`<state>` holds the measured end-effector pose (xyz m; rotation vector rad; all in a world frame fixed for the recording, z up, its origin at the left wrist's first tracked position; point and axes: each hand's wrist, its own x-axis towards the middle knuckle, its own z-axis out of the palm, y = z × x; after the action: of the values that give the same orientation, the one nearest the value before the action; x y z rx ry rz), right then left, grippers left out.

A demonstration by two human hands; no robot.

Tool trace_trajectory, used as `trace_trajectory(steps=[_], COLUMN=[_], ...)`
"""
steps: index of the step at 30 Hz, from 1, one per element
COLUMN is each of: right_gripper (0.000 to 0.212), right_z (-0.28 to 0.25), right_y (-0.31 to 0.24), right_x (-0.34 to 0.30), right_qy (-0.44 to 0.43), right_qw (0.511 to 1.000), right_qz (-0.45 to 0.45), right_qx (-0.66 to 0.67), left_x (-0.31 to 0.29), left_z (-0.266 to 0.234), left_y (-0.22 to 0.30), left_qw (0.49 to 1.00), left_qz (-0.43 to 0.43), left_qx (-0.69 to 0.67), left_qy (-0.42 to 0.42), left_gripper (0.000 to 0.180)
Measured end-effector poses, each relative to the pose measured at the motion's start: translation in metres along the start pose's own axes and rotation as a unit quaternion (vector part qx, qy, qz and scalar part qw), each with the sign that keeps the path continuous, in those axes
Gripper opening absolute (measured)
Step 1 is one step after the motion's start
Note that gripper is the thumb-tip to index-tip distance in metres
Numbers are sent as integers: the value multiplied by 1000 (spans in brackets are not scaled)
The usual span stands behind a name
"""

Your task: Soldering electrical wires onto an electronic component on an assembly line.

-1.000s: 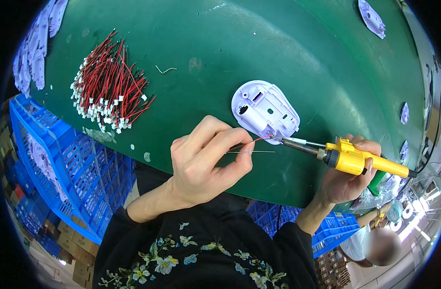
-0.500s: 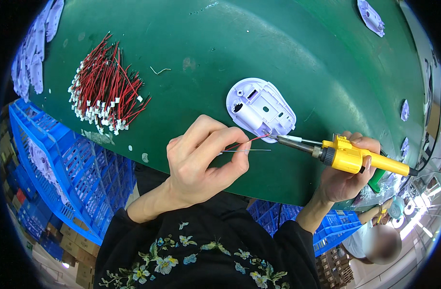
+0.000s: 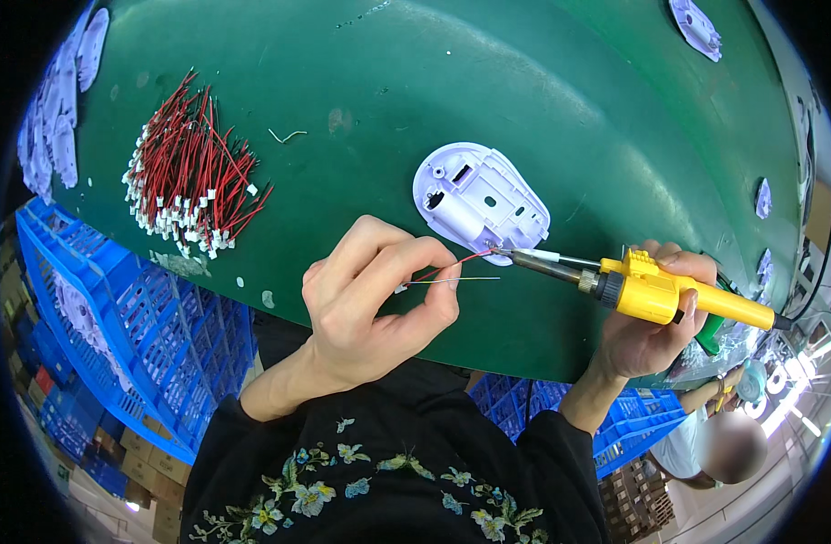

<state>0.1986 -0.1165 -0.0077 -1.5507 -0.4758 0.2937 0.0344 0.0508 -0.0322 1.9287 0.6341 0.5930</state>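
Note:
My left hand (image 3: 375,295) is pinched shut on a thin red wire (image 3: 465,258) and a fine silvery strand (image 3: 479,278), which sticks out past the fingertips. The red wire reaches a metal contact at the near end of a pale lilac plastic mouse-shaped shell (image 3: 515,214), its inside facing up. In my right hand (image 3: 656,340) is a yellow soldering iron (image 3: 650,288), its tip at that same contact. Beside its barrel runs a slim metal rod with a white sleeve (image 3: 544,256); I cannot tell whether it belongs to the iron.
A heap of red and black wires with white connectors (image 3: 193,168) lies at left on the green table (image 3: 361,109). More lilac shells (image 3: 62,100) are stacked far left. Blue crates (image 3: 175,354) stand below the table edge. Another person (image 3: 683,449) is at lower right.
The whole view has shifted slightly, so the table things sit a little farther left. Both hands keep their holds, and the iron's tip stays at the shell's contact.

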Motion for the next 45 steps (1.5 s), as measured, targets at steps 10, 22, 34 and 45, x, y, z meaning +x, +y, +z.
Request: trace_trajectory(steps=[10, 22, 34, 45], right_gripper=[32, 32, 31, 31], right_z=[-4, 0, -8, -10], right_y=[0, -2, -2, -1], right_x=[0, 1, -1, -3], right_qy=[-20, -11, -27, -46], right_qw=[999, 1000, 1000, 999], right_qz=[-2, 3, 3, 3], right_qx=[35, 8, 16, 21], left_x=[-3, -3, 0, -1], left_z=[-1, -1, 0, 0], left_y=[-4, -4, 0, 2], left_qw=[1000, 1000, 1000, 1000], left_qz=[18, 17, 6, 5], left_qx=[-22, -18, 8, 17], left_qy=[-13, -16, -1, -7], left_gripper=[16, 16, 18, 19])
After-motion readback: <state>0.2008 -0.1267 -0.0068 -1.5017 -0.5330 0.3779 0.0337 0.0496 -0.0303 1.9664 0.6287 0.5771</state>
